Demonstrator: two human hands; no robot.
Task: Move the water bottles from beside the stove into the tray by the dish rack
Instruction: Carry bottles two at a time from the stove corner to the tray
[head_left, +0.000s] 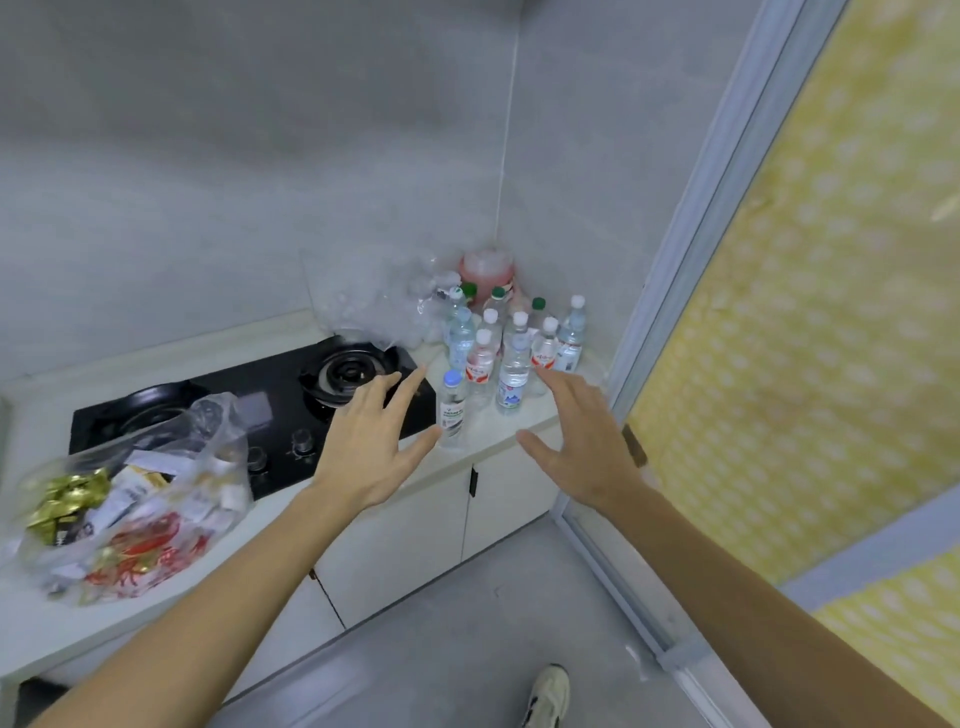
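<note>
Several small clear water bottles (514, 358) stand clustered in the counter corner, right of the black gas stove (270, 410). One blue-capped bottle (452, 408) stands apart at the front of the group. My left hand (376, 436) hovers open just left of that bottle, thumb almost touching its base. My right hand (582, 436) is open too, fingers spread, just in front of the white-capped bottles at the right. Neither hand holds anything. The tray and dish rack are out of view.
A pink jug (485, 270) and crumpled clear plastic (384, 306) sit behind the bottles. A clear bag of packets (135, 499) lies on the counter (493, 436) at the left. Grey walls meet at the corner; a yellow-patterned sliding door (810, 312) stands at the right. My shoe (548, 693) shows on the floor.
</note>
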